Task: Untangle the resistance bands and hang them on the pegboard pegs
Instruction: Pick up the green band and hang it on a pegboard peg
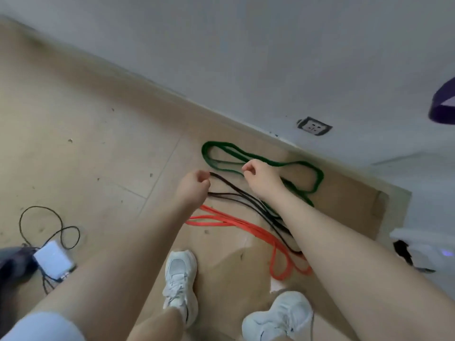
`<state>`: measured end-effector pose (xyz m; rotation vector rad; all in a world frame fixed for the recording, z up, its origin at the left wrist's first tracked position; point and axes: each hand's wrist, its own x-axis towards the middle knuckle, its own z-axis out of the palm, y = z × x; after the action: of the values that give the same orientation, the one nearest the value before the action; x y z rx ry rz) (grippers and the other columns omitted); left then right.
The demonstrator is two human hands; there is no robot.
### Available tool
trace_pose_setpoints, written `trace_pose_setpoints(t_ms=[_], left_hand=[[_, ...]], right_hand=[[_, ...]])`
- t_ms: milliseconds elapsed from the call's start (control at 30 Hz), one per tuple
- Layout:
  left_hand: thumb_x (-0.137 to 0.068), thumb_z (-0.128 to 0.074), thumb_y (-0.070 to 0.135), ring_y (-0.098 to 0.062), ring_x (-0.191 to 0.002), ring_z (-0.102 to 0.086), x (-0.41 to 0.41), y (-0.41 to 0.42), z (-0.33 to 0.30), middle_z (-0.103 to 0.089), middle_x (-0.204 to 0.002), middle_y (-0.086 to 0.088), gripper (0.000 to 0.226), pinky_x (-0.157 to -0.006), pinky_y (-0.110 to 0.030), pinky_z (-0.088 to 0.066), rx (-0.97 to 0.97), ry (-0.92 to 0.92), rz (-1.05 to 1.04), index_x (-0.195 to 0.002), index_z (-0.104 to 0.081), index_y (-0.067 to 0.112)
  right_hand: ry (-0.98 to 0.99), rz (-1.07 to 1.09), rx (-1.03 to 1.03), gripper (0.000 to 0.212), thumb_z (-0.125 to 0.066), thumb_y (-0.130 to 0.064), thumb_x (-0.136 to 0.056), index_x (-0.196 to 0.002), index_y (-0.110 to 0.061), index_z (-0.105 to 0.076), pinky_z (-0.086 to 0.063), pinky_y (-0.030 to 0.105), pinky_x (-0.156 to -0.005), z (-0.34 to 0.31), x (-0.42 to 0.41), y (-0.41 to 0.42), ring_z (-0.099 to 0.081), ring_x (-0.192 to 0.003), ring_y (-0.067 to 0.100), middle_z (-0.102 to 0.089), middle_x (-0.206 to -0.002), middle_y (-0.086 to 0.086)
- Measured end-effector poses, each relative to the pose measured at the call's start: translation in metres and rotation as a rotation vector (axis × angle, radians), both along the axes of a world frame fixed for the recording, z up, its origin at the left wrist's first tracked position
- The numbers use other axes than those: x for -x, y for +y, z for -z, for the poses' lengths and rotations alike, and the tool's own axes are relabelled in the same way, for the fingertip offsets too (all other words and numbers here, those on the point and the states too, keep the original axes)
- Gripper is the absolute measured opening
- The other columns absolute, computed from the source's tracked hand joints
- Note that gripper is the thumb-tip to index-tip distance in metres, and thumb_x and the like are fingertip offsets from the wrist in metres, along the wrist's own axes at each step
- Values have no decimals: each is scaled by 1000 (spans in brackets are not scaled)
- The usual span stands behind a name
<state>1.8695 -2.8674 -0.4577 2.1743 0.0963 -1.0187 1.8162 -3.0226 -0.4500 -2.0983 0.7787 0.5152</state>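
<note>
Down by the wall socket (314, 126), on the cardboard sheet (344, 193) laid along the baseboard, you've got three bands spread out. Green band (317, 180) lies nearest the socket, black band (236, 190) next out from it, orange band (246, 223) furthest from the socket, closest to your shoes (181, 284).

Hands: both arms reach down over the bands. L hand (193, 187) has fingers curled, w/ the black band's loop ends running right up to the fingertips; looks like a pinch on it, but blur makes contact hard to confirm. R hand (258, 177) is also curled, hovering over where green crosses toward black; can't tell if it grips anything, prob nothing.

Why laid so: bands look fanned side by side, each colour mostly its own lane, so you can pick one w/o dragging the rest. Black & green appear to cross under your R forearm, away from the socket, so that's the likely snag pt. Judgement only.

Purple band (443, 107) hangs at frame edge, up the wall from the socket, likely on a peg already; pegboard itself not in view.

Off the cardboard, far side from the socket: white adapter box (54, 262) w/ black cable (49, 225) on the tile.
</note>
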Motion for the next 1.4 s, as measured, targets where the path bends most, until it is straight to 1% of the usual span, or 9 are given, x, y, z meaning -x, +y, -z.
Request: trace_pose_setpoints(t_ms=[300, 433, 533, 600, 700, 900, 1067, 1267, 1400], left_hand=[[-98, -39, 24, -23, -98, -55, -63, -24, 232, -61, -115, -11, 32, -75, -26, -34, -185, -270, 85, -123, -53, 8], [-98, -40, 35, -32, -117, -49, -91, -44, 284, -46, -133, -15, 49, -86, -37, -40, -219, -369, 33, -140, -31, 11], [-96, -42, 38, -31, -111, -51, -105, -60, 304, -44, -131, -13, 48, -78, -35, -42, -246, -437, 26, -135, -34, 11], [-96, -45, 31, -30, -105, -54, -113, -66, 312, -46, -127, -12, 39, -74, -34, -44, -236, -466, -20, -128, -41, 10], [-95, -45, 20, -28, -103, -56, -117, -66, 316, -52, -125, -10, 33, -81, -36, -49, -150, -447, -120, -127, -45, 13], [-94, -52, 21, -16, -92, -64, -102, -80, 263, -63, -112, -2, 15, -70, -24, -53, 299, -266, -389, -107, -45, 24], [-89, -60, 14, -17, -97, -65, -72, -96, 176, -65, -108, -5, 21, -83, -34, -56, 558, -232, -111, -92, -45, 29], [-81, -69, 18, -8, -87, -60, -26, -127, 36, -56, -97, 21, 33, -76, -9, -46, 587, -342, 149, -89, -44, 40], [-82, -69, 18, -11, -92, -58, 9, -149, -80, -55, -95, 23, 29, -82, -25, -48, 651, -407, 163, -96, -47, 33]], right_hand=[[-51, 30, 73, 35, -39, -16, -98, -131, -15, -50, -42, 33, -99, 237, -63, -7, -51, -119, 24, -53, -132, 6], [-169, -237, 443, 42, -39, -16, -97, -139, -19, -40, -29, 41, -110, 285, -94, -16, -35, -132, 28, -35, -147, 8], [-171, -392, 557, 54, -40, -13, -97, -147, -22, -22, -19, 43, -115, 309, -105, -25, -26, -137, 31, -22, -154, 9], [-188, -419, 556, 56, -42, -11, -96, -147, -21, -21, -29, 43, -108, 318, -108, -31, -36, -130, 31, -31, -149, 9], [-226, -433, 549, 47, -38, -4, -94, -139, -18, -31, -37, 35, -78, 312, -109, -36, -49, -111, 30, -48, -131, 11], [-230, -331, 416, 21, -46, -24, -96, -114, -14, -45, -46, 35, -66, 261, -105, -39, -56, -85, 21, -57, -103, 4], [-350, 189, 158, 14, -48, -18, -95, -102, -23, -37, -42, 25, -60, 182, -63, -59, -56, -82, 16, -52, -92, -7], [-408, 327, 190, 13, -49, -14, -94, -100, -24, -42, -50, 33, -80, 51, 2, -97, -58, -91, 17, -55, -101, -6], [-440, 426, 230, 13, -47, -16, -95, -100, -26, -40, -51, 37, -77, -64, 34, -101, -60, -85, 17, -57, -97, -7]])
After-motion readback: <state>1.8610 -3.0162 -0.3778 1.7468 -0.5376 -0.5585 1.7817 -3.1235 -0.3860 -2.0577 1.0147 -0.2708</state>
